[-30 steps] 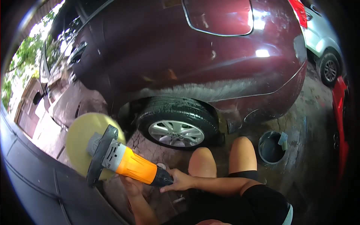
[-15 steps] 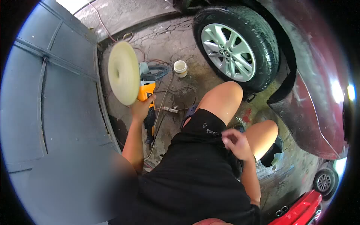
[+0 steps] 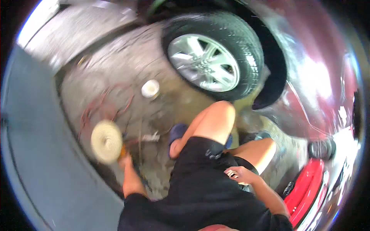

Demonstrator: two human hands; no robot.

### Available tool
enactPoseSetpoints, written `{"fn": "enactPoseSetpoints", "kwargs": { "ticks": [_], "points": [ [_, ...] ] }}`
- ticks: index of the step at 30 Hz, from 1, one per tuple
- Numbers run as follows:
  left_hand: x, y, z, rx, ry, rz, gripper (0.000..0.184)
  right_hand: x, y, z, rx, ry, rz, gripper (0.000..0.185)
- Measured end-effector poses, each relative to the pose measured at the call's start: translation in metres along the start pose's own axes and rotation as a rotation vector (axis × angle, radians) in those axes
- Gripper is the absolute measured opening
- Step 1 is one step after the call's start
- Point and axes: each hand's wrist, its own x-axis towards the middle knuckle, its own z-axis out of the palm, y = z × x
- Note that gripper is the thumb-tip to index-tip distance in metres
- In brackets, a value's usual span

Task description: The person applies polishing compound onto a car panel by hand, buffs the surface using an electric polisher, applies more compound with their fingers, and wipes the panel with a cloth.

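My left hand (image 3: 125,161) is wrapped round the orange body of a polisher (image 3: 123,151), low on the left beside the grey panel. The polisher's round cream pad (image 3: 107,141) faces up toward me and hides much of the tool. Against the black shorts (image 3: 206,152), at my lap, my right hand (image 3: 242,175) has its fingers curled in. Pale streaks show at those fingertips, too blurred to name.
A dark red car body (image 3: 308,65) with a silver-rimmed wheel (image 3: 204,63) stands ahead to the right. On the concrete are a white tub (image 3: 150,88) and a reddish hose (image 3: 102,104). A grey panel (image 3: 34,146) borders the left. A red car (image 3: 308,184) is at lower right.
The view has swung. My left hand has brought the polisher lower and closer to my side, its pad turned more toward me. My right hand has shifted down at my lap, fingers curled.
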Motion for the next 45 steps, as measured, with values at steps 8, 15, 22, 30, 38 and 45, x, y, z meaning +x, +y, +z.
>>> {"fn": "enactPoseSetpoints", "kwargs": {
  "ticks": [8,15,22,30,38,45],
  "points": [
    [0.012,0.102,0.07,0.248,-0.223,0.335,0.08,0.028,0.003,0.014,-0.09,0.036,0.093,0.042],
    [-0.013,0.17,0.086,0.24,-0.297,0.385,0.077,0.048,-0.031,0.03,-0.277,0.089,0.11,0.038],
    [-0.038,0.204,0.086,0.249,-0.333,0.407,0.074,0.067,-0.028,0.026,-0.108,-0.101,-0.053,0.039],
    [-0.061,0.219,0.085,0.27,-0.322,0.419,0.071,0.043,-0.073,0.037,-0.213,0.126,-0.08,0.048],
    [-0.087,0.217,0.085,0.228,-0.248,0.33,0.068,0.011,-0.078,0.042,-0.276,0.292,0.213,0.032],
    [-0.166,0.26,0.049,-0.449,-0.277,0.465,0.067,0.027,0.017,0.038,-0.171,0.253,0.097,0.029]
  ]
}}
